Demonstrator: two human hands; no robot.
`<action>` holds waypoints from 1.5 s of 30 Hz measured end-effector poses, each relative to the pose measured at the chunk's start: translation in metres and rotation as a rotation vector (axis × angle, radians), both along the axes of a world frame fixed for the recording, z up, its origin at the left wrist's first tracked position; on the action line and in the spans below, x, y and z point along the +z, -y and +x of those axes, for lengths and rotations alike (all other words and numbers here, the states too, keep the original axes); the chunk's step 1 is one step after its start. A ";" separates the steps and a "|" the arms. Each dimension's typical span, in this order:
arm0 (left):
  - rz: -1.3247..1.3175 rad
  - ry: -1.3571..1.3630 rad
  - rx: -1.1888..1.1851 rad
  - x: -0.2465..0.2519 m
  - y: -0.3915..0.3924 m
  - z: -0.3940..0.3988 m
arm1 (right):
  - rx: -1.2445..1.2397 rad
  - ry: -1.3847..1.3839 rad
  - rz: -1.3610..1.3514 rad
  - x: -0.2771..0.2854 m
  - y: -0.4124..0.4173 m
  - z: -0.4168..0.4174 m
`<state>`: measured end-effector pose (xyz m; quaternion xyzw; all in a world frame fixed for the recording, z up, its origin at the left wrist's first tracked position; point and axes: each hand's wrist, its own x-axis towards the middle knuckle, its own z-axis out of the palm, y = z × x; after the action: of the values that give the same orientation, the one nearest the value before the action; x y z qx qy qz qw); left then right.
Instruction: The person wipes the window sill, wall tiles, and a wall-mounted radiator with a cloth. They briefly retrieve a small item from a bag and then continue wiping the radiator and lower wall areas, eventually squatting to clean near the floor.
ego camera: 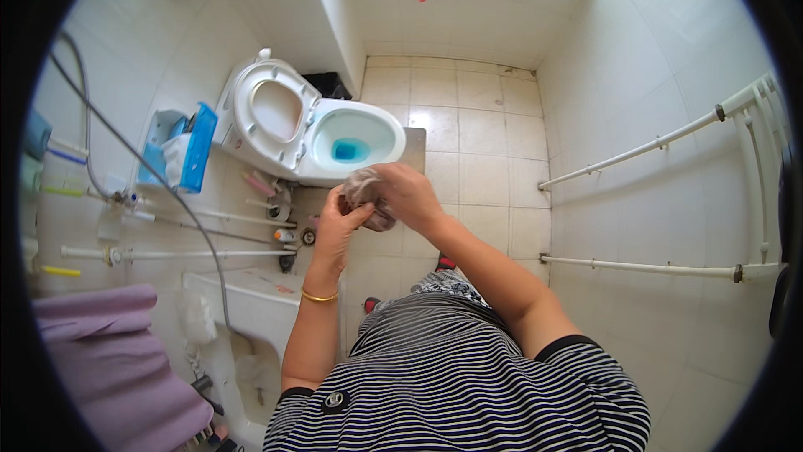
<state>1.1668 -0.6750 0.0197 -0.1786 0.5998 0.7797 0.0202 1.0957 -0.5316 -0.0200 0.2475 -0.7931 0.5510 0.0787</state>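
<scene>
Both hands meet in front of me around a crumpled greyish-brown cloth point(380, 218). My left hand point(339, 217) pinches its near left side, with the thumb across it and a gold bangle point(320, 296) on the wrist. From above and right, my right hand point(408, 192) grips the same cloth, its fingertips partly hidden behind the folds. Just beyond the hands stands a white toilet point(375, 123) with blue water point(349, 150) in the bowl. Its seat and lid point(276, 110) are raised against the tank side.
A blue tissue box point(199, 148) hangs on the left wall, with a grey hose point(150, 170) looping past it. White pipes point(207, 254) run low there above a white basin point(251, 286). A purple towel point(119, 364) hangs lower left. More white pipes point(633, 154) line the right wall.
</scene>
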 end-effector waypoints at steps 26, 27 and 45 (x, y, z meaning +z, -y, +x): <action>0.929 -0.025 -0.432 -0.030 -0.211 -0.403 | -0.023 0.482 -0.258 0.071 -0.235 -0.280; 1.120 -0.073 -0.440 -0.020 -0.215 -0.418 | 0.065 0.665 -0.393 0.072 -0.238 -0.294; 0.363 0.072 -0.542 0.010 -0.150 -0.640 | 0.007 0.708 -0.546 0.064 -0.301 -0.585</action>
<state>0.5271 -0.5255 0.0299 -0.0334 0.4756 0.8333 0.2800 0.5110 -0.2309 0.0441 0.0165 -0.5958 0.7912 -0.1369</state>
